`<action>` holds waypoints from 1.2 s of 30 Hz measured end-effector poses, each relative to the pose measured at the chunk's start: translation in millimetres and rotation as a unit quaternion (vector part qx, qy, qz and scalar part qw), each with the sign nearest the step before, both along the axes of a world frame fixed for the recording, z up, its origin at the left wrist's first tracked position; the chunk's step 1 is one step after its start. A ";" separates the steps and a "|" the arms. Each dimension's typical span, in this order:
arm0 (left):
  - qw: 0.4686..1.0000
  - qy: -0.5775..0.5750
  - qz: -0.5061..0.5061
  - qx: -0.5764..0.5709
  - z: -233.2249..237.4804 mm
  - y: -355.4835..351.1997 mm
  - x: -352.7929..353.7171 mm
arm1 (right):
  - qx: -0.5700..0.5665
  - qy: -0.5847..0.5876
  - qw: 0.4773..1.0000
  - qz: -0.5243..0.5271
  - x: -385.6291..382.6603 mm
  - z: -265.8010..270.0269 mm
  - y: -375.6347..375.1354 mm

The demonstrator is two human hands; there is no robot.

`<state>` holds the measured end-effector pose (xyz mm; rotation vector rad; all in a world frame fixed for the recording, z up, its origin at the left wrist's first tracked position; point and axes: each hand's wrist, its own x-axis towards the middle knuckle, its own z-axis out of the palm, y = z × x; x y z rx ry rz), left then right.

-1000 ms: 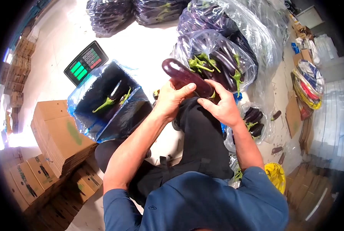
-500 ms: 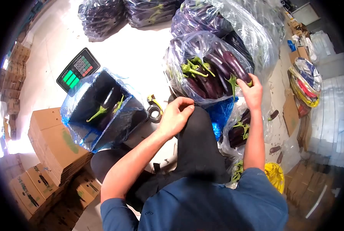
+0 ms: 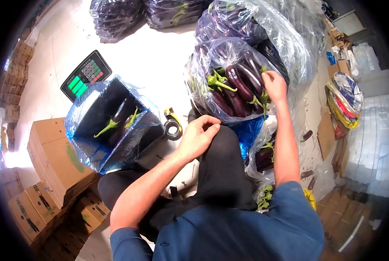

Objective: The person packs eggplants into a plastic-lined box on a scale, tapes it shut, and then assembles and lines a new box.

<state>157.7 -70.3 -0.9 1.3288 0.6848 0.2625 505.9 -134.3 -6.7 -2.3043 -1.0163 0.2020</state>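
Note:
My right hand (image 3: 276,87) is at the mouth of a clear plastic bag (image 3: 194,71) full of dark purple eggplants (image 3: 238,82). Its fingers are closed around the green stem end of one eggplant (image 3: 252,61) at the bag's right side. My left hand (image 3: 199,137) rests on my knee, fingers curled in toward the thumb, with nothing seen in it. Left of it, a blue plastic bag (image 3: 83,137) lines an open black container, where a couple of eggplants (image 3: 119,114) lie with green stems toward me.
A scale display (image 3: 88,74) with lit green digits stands behind the blue bag. A tape roll (image 3: 172,129) lies near my left hand. Stacked cardboard boxes (image 3: 59,152) are at left. More bagged eggplants (image 3: 116,19) stand at the back, others (image 3: 266,156) beside my right leg.
My right hand has moved up and slightly left along the bag's opening. The eggplant it held now lies lower among the others, its stem toward me. My left hand stays on the knee.

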 end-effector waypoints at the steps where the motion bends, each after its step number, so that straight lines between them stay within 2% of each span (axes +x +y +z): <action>1: 1.000 -0.001 -0.001 0.002 0.5 0.2 0.6 | -0.014 -0.070 0.997 -0.006 25.5 -6.7 2.8; 2: 1.000 0.003 -0.003 0.008 1.8 0.5 1.5 | -0.121 -0.070 0.990 0.022 53.8 -20.4 6.1; 3: 1.000 0.007 -0.004 0.013 3.2 0.5 1.7 | -0.172 0.044 0.984 0.030 69.3 -36.5 11.9; 5: 1.000 0.011 -0.005 0.028 3.4 0.8 2.6 | -0.162 0.153 0.975 0.002 77.1 -45.5 11.8; 9: 0.999 0.004 -0.002 0.036 -3.8 0.3 4.0 | -0.181 0.165 0.969 0.013 72.6 -36.1 16.4; 10: 0.999 -0.002 -0.003 0.033 -3.2 0.9 4.7 | -0.192 0.131 0.972 -0.001 67.2 -29.2 17.2; 14: 0.998 0.020 -0.012 0.063 8.2 3.4 0.9 | -0.063 0.103 0.992 0.029 77.9 -1.7 7.7; 17: 0.999 0.005 -0.011 0.051 5.4 3.2 -1.9 | -0.140 0.079 0.986 0.042 67.9 60.4 -11.2; 19: 0.999 -0.002 -0.007 0.044 0.9 3.5 -2.7 | -0.124 0.108 0.986 0.027 56.0 88.4 -28.5; 20: 0.999 -0.008 -0.014 0.048 1.7 2.7 -2.5 | -0.108 0.185 0.977 0.014 44.9 103.2 -38.7; 22: 0.998 -0.015 -0.026 0.055 8.8 2.6 -2.7 | 0.006 0.292 0.956 0.029 19.8 119.6 -58.5; 25: 0.994 -0.025 -0.054 0.089 35.1 -0.7 -1.8 | 0.141 0.448 0.876 0.105 -29.1 115.3 -67.5; 26: 0.991 -0.064 -0.031 0.110 35.6 -3.4 -0.4 | 0.127 0.480 0.851 0.173 -52.7 119.3 -62.8; 27: 0.986 -0.102 -0.007 0.132 35.9 -4.5 1.4 | 0.142 0.501 0.833 0.187 -77.3 115.3 -55.7; 29: 0.963 -0.251 0.043 0.091 56.2 5.8 2.3 | 0.184 0.523 0.803 0.217 -137.8 111.8 -29.7; 30: 0.950 -0.302 0.077 -0.037 75.0 11.0 -6.5 | 0.194 0.520 0.807 0.202 -170.7 107.4 -13.7; 31: 0.962 -0.209 0.171 -0.034 84.5 25.0 -16.3 | 0.202 0.519 0.809 0.187 -196.4 100.8 0.4; 32: 0.932 -0.251 0.259 0.008 71.5 43.2 -19.2 | 0.195 0.464 0.827 0.250 -211.2 101.8 13.3; 33: 0.941 -0.194 0.273 0.042 102.7 60.4 -52.2 | 0.195 0.406 0.838 0.307 -225.8 102.6 26.2; 34: 0.931 -0.193 0.300 0.072 116.5 79.0 -79.0 | 0.231 0.340 0.858 0.308 -242.2 109.8 42.0; 35: 0.921 -0.142 0.326 0.162 147.3 92.8 -113.0 | 0.268 0.271 0.873 0.305 -253.2 115.5 57.2; 36: 0.896 -0.126 0.333 0.264 155.3 117.6 -142.6 | 0.290 0.303 0.858 0.297 -263.0 118.5 68.7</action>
